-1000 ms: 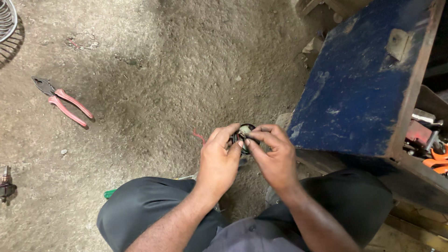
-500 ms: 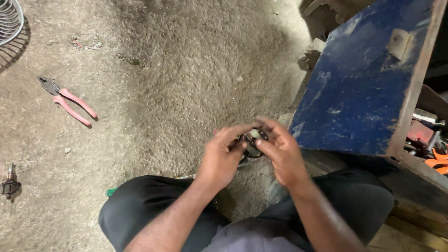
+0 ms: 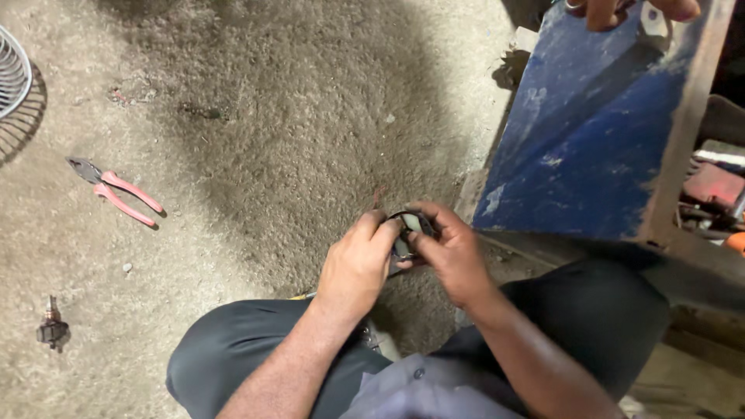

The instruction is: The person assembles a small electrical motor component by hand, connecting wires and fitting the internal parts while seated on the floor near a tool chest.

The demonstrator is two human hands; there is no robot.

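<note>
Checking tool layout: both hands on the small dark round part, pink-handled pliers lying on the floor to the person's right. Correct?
Not quite. The head view shows the pink-handled pliers on the floor to the person's left, not right. The rest holds: the left hand and right hand are both on the small dark round part.

A rough, gritty concrete floor (image 3: pixel 272 116) fills most of the view — brightly lit at the left, crossed by a broad shadow toward the middle. At right stands a worn blue-painted metal panel (image 3: pixel 590 147), scuffed pale in patches, edged by a rusty brown frame (image 3: pixel 683 132).
</note>
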